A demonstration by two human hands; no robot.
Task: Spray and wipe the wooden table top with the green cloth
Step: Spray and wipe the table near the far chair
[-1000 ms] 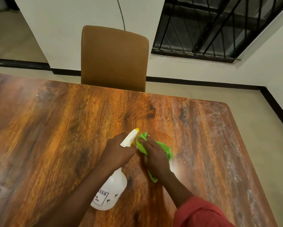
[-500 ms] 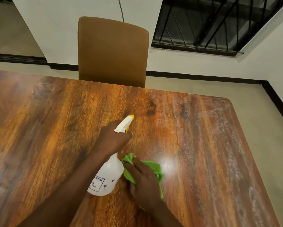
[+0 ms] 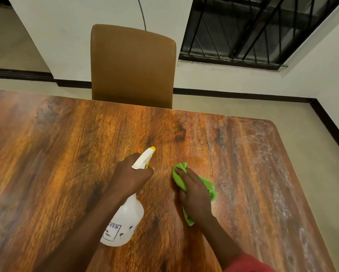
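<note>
Right hand (image 3: 196,195) lies flat, fingers stretched out and together, pressing down on the crumpled bright green cloth (image 3: 209,186). The cloth is bunched under the palm and lies on the glossy brown wooden table top (image 3: 66,163). Folds poke out past the fingertips, at the little-finger side and back by the wrist. Just left of that hand, not touching it, the left hand (image 3: 131,173) is wrapped round the neck of a white translucent plastic spray bottle (image 3: 125,218). Its yellow-tipped nozzle juts forward above the knuckles, and its round labelled body hangs below the wrist. Right of the cloth hand, whitish speckled streaks run along the wood. A red sleeve (image 3: 247,264) shows behind the right wrist. Beyond both hands stands a tan upholstered chair (image 3: 133,65).
</note>
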